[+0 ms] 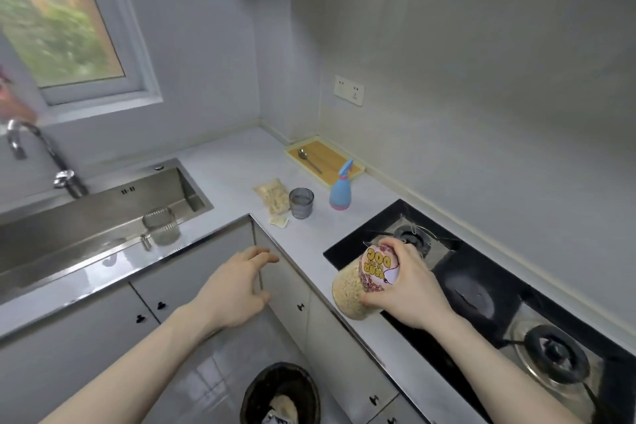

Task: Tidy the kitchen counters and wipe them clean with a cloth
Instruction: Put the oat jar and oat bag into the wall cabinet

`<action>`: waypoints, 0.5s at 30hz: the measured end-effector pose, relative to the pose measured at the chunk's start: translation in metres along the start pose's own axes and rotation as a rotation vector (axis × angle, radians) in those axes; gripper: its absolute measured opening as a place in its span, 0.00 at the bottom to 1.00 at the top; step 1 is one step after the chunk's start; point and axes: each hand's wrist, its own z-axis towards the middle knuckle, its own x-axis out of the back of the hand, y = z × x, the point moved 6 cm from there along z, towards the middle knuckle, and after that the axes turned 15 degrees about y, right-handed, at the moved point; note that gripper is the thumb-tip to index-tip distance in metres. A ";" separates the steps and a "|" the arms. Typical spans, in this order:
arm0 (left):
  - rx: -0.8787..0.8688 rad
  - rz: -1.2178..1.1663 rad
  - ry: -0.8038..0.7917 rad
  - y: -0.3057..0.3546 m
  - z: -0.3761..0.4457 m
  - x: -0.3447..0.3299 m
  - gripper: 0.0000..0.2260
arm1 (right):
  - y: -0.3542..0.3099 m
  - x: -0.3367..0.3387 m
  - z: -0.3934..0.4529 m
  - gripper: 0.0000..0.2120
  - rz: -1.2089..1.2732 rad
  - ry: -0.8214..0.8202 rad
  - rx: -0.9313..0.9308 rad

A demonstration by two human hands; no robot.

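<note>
My right hand [406,286] grips a clear jar [351,289] full of beige grains, with a pink printed lid, tilted above the counter edge beside the black stove [481,303]. My left hand [237,289] hovers open in front of the cabinet corner, holding nothing. On the grey counter [234,162] lie a bag of pale snacks [273,196], a small torn wrapper [279,222], a grey tumbler [301,202] and a blue spray bottle [340,191]. No cloth is in view.
A wooden tray [330,155] with a spoon [308,159] sits in the back corner. The steel sink [103,217] on the left holds a glass jar [161,225] under a tap [41,155]. A black bin [280,392] with rubbish stands on the floor below.
</note>
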 end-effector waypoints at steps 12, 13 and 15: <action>0.216 0.054 0.096 -0.118 0.055 0.049 0.29 | -0.060 -0.139 0.140 0.44 -0.033 -0.152 0.091; 0.224 0.053 0.088 -0.124 0.059 0.049 0.29 | -0.062 -0.148 0.147 0.45 -0.040 -0.162 0.090; 0.222 0.056 0.074 -0.139 0.072 0.048 0.29 | -0.066 -0.170 0.162 0.47 -0.057 -0.175 0.073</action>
